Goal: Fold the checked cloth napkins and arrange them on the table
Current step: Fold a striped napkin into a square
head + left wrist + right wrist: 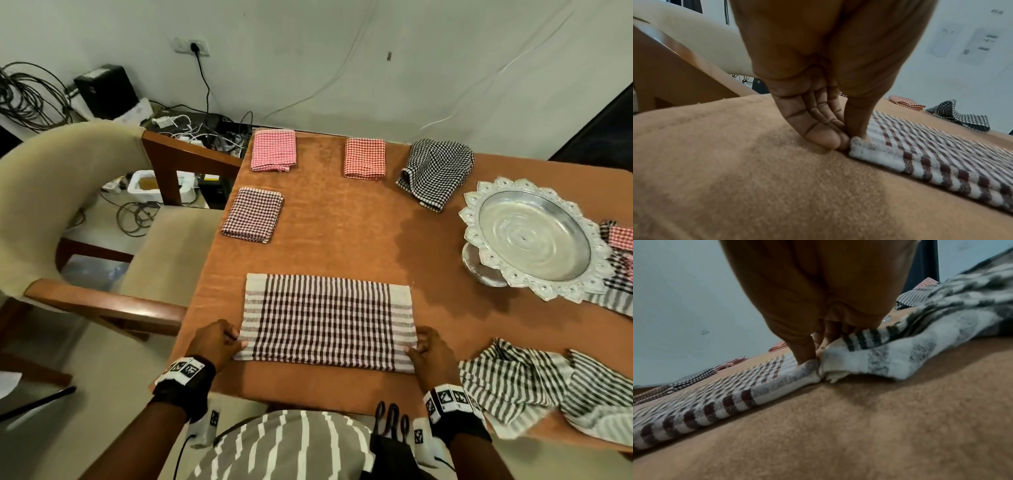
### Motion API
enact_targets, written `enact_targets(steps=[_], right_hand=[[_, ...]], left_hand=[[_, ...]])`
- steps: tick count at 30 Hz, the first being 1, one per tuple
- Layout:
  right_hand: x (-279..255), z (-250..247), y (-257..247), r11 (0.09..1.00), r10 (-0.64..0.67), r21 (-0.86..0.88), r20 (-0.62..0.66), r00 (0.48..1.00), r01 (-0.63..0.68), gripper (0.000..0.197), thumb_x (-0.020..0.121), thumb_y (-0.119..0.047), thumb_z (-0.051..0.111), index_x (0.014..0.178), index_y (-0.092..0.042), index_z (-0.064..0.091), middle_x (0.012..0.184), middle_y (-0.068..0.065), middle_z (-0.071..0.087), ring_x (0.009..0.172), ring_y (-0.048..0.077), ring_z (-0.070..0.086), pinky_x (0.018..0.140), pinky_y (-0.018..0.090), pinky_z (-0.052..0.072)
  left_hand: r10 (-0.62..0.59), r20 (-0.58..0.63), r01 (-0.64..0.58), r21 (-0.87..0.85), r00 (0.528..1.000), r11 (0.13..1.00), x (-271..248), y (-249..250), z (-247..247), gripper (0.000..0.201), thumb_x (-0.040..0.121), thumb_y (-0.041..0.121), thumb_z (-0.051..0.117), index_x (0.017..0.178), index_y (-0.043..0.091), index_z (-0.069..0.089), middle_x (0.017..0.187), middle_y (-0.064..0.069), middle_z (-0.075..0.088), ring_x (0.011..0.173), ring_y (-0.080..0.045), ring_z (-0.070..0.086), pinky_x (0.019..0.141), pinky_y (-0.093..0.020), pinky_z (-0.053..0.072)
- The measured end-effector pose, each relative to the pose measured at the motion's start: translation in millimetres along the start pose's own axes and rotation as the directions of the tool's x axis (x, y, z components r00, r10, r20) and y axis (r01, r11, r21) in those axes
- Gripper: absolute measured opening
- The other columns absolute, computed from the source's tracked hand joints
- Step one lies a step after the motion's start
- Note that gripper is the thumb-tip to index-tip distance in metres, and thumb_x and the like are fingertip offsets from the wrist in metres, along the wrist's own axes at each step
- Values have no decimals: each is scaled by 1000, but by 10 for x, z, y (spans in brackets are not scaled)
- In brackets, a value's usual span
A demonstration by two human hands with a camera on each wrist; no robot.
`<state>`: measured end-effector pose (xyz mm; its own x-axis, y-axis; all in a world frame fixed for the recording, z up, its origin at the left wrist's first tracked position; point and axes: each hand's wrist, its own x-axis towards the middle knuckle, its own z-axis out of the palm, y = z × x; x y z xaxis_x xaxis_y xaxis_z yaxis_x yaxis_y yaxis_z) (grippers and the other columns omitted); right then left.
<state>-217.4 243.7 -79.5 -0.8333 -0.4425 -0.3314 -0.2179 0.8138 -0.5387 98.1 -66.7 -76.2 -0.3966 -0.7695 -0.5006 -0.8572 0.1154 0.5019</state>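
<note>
A brown-and-white checked napkin (325, 322) lies flat, folded in two layers, near the table's front edge. My left hand (219, 342) pinches its near left corner (857, 144), thumb on top and fingers at the edge. At the near right corner (809, 371) my right hand (428, 353) pinches the same napkin. Folded napkins lie further back: a pink one (274, 150), an orange one (364, 158) and a dark brown one (253, 214). A black-and-white napkin (435, 173) lies loosely bunched at the back.
An orange cloth covers the table (342, 233). A silver pedestal tray (531, 236) stands at the right, over more crumpled napkins (616, 274). A rumpled grey-striped cloth (548, 387) lies by my right hand. A beige armchair (68, 205) stands to the left.
</note>
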Motion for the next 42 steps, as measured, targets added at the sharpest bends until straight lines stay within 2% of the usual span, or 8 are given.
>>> enact_targets(steps=[3, 7, 11, 17, 28, 33, 38, 42], right_hand=[[-42, -73, 36, 997, -40, -64, -18, 999, 39, 41, 87, -23, 75, 124, -16, 60, 103, 10, 71, 99, 34, 66, 82, 38, 51], [-87, -88, -179, 917, -275, -315, -59, 960, 244, 60, 94, -47, 59, 143, -13, 47, 139, 13, 57, 125, 33, 53, 108, 47, 40], [-117, 422, -950, 840, -428, -296, 156, 890, 455, 70, 101, -51, 45, 160, -24, 20, 166, 10, 19, 152, 30, 21, 123, 47, 20], [-36, 1014, -1136, 692, -450, -385, 430, 782, 610, 65, 105, -55, 23, 159, -38, -9, 164, -3, -23, 153, 18, -19, 125, 50, -2], [150, 364, -232, 825, -230, -496, 145, 962, 272, 92, 71, -78, -33, 153, -35, -23, 162, -3, -29, 152, 19, -23, 120, 41, -19], [-58, 635, -632, 780, -332, -493, 197, 923, 385, 79, 99, -69, 16, 161, -19, 20, 168, 14, 11, 154, 31, 4, 121, 45, -10], [-327, 1119, -687, 643, -510, -465, 332, 793, 608, 74, 97, -66, 33, 160, -30, 21, 170, 5, -2, 151, 26, 17, 117, 45, 7], [-307, 902, -574, 686, -452, -474, 318, 834, 552, 66, 101, -64, 23, 160, -34, 17, 169, 3, 8, 152, 22, 17, 119, 39, 3]], left_hand=[[8, 2, -9, 62, 1000, 998, 21, 14, -66, 28, 76, 33, 82, 85, 22, 58, 78, 3, 67, 76, -15, 64, 71, -30, 52], [344, -110, -236, 536, 932, 811, 4, 206, -29, 39, 82, 51, 65, 109, 22, 61, 114, -4, 65, 104, -25, 60, 92, -40, 48], [475, 115, -471, 456, 873, 755, -102, 822, 349, 75, 97, 50, 50, 157, 15, 19, 166, -12, 11, 152, -32, 10, 123, -51, 16], [475, 263, -534, 560, 840, 634, 100, 771, 775, 88, 84, 72, -11, 159, 25, -10, 161, 4, -25, 152, -18, -17, 124, -43, -8], [588, 158, -570, 530, 794, 628, 130, 447, 712, 81, 90, 79, 3, 156, 35, -10, 165, 8, -12, 151, -11, -16, 120, -32, -15], [516, 200, -534, 538, 833, 653, 102, 475, 708, 76, 97, 68, 22, 159, 30, 2, 167, -1, 8, 152, -15, -6, 120, -34, -7], [548, 273, -598, 538, 791, 594, 31, 770, 814, 77, 87, 52, 44, 150, 9, 39, 162, -13, 27, 147, -28, 21, 117, -37, 3], [584, 337, -661, 537, 738, 524, -15, 764, 1012, 70, 97, 55, 36, 155, 16, 32, 167, -5, 9, 149, -21, 19, 118, -37, 4]])
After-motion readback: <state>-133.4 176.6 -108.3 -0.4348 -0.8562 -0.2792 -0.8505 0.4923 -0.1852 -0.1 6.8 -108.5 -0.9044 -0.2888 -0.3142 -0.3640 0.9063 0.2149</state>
